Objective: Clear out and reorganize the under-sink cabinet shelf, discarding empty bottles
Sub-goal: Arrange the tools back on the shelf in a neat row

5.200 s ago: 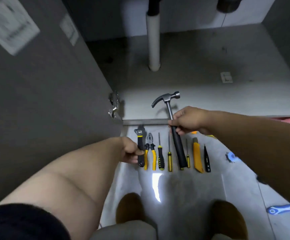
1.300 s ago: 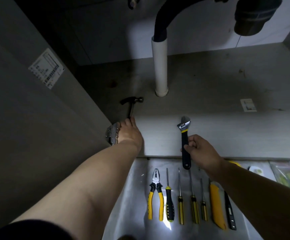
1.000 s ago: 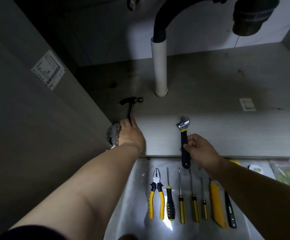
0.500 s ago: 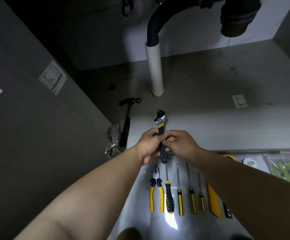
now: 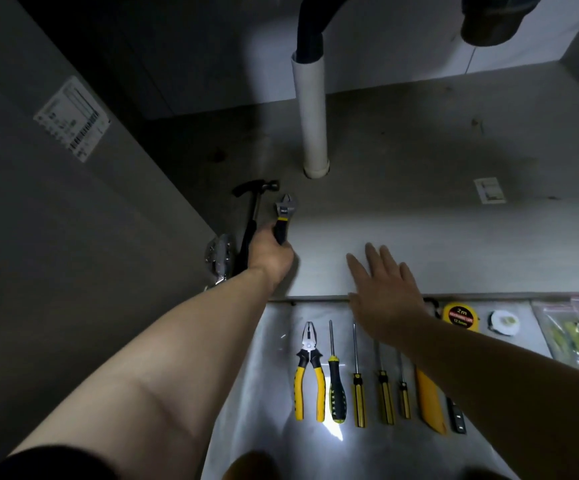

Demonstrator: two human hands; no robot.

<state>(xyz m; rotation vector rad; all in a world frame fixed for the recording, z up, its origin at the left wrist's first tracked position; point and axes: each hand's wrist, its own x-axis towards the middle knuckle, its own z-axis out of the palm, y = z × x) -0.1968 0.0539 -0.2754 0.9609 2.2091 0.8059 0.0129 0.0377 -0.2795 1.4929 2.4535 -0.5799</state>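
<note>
Gripping the wrench (image 5: 283, 216) in my left hand (image 5: 270, 255), I am holding it over the shelf (image 5: 419, 220) just beside the hammer (image 5: 251, 216); my right hand (image 5: 385, 292) is hovering open, empty.

We look into a home's under-sink cabinet: a white drainpipe (image 5: 310, 116) rises from its grey shelf (image 5: 419, 237).

Left hand (image 5: 270, 258) reaches forward on a bare, extended forearm, fingers curled tight around the handle of the black-and-yellow adjustable wrench (image 5: 283, 216), knuckles up; right hand (image 5: 383, 289) empty, palm down, fingers spread and pointing forward, forearm coming in from lower right. Hands apart, left further forward than right.
</note>
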